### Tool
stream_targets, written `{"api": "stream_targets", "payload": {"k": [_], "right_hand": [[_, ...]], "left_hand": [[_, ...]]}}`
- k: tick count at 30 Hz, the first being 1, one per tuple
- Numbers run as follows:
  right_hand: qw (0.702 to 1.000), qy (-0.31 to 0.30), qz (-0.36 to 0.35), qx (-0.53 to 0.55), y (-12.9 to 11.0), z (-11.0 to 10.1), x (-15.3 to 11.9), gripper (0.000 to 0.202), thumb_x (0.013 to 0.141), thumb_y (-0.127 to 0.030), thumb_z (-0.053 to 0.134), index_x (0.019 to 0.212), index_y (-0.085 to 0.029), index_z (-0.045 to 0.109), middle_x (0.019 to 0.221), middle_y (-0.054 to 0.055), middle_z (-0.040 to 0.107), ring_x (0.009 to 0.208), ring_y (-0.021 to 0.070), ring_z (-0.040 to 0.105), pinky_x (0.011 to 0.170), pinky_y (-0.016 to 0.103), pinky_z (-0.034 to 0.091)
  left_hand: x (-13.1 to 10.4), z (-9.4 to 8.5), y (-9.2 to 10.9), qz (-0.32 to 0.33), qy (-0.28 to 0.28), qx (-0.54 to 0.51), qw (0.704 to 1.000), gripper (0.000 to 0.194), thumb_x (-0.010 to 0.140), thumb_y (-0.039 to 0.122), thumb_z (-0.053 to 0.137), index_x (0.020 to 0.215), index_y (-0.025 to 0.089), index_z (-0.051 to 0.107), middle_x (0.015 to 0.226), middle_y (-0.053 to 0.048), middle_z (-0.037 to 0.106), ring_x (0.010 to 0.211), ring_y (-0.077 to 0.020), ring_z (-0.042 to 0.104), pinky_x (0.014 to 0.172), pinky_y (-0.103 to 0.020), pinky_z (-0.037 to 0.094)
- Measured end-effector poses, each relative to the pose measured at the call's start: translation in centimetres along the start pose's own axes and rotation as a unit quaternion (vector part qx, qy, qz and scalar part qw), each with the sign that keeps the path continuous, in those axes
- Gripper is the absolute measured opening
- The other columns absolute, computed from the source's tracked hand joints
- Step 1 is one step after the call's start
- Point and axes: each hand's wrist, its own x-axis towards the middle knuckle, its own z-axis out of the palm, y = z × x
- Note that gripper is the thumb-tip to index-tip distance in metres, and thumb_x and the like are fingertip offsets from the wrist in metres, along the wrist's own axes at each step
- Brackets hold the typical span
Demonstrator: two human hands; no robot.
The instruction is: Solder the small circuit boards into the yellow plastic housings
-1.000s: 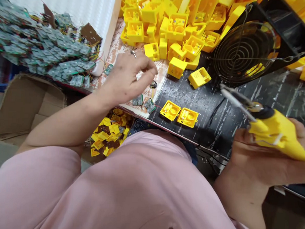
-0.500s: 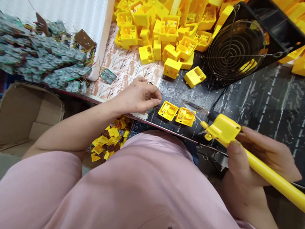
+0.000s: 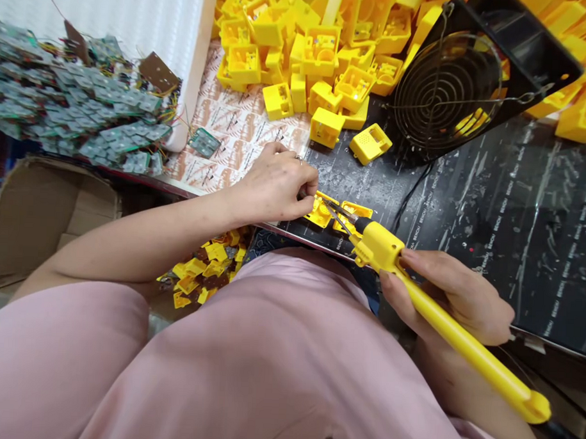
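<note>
My right hand (image 3: 444, 295) is wrapped round the yellow handle of a soldering iron (image 3: 383, 245). The iron's dark metal tip lies over a small open yellow case (image 3: 321, 214) near the table edge. Just right of it sits a second yellow case (image 3: 353, 215), partly covered by the iron. My left hand (image 3: 279, 184) is at the left side of the first case, its thumb and fingers pinched together; whatever they hold is hidden.
Many yellow cases (image 3: 321, 47) are piled at the back. A black fan (image 3: 446, 90) stands right of them. Green circuit boards (image 3: 109, 117) are heaped on the left, one board (image 3: 204, 143) apart. A cardboard box (image 3: 48, 211) and a black cable (image 3: 414, 188) also show.
My right hand has moved left with the soldering iron, bringing its tip over the left case. My left hand has shifted slightly right, against that case.
</note>
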Motion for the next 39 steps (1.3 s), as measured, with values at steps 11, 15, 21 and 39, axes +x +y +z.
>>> {"api": "stream_targets", "payload": {"k": [11,15,21,39], "right_hand": [[0.995,-0.059,-0.075,-0.030,-0.7,0.0,2.4,0.020,0.090,-0.012,0.080,0.092,-0.020,0.063,0.077,0.000,0.075,0.063,0.0123,0.072,0.056,0.021,0.058],[0.991,-0.129,-0.038,-0.015,-0.5,-1.0,2.3,0.012,0.097,-0.017,0.071,0.087,-0.021,0.066,0.081,0.001,0.075,0.069,0.0132,0.073,0.069,0.024,0.063],[0.994,-0.102,0.041,0.020,0.5,-1.6,0.5,0.015,0.097,-0.023,0.069,0.083,-0.027,0.067,0.073,0.000,0.070,0.066,0.0157,0.072,0.062,0.029,0.062],[0.996,-0.083,0.000,0.027,0.5,-1.1,0.9,0.020,0.102,-0.024,0.066,0.081,-0.023,0.064,0.073,0.000,0.072,0.064,0.0127,0.072,0.063,0.025,0.061]], "left_hand": [[1.1,-0.5,0.4,0.031,-0.030,0.064,0.997,0.023,0.079,0.032,0.052,0.075,0.022,0.073,0.074,-0.003,0.071,0.090,-0.0248,0.065,0.100,-0.048,0.041],[1.3,-0.8,0.7,0.025,-0.053,0.085,0.995,0.024,0.080,0.031,0.053,0.075,0.021,0.074,0.073,-0.005,0.070,0.093,-0.0278,0.067,0.101,-0.052,0.042],[1.3,-0.7,0.6,0.034,-0.038,0.085,0.995,0.021,0.080,0.030,0.055,0.073,0.021,0.073,0.072,-0.004,0.070,0.090,-0.0260,0.066,0.099,-0.051,0.043],[1.4,-0.9,0.9,0.026,-0.055,0.101,0.993,0.023,0.081,0.030,0.054,0.075,0.020,0.074,0.072,-0.005,0.070,0.094,-0.0285,0.067,0.100,-0.051,0.044]]}}
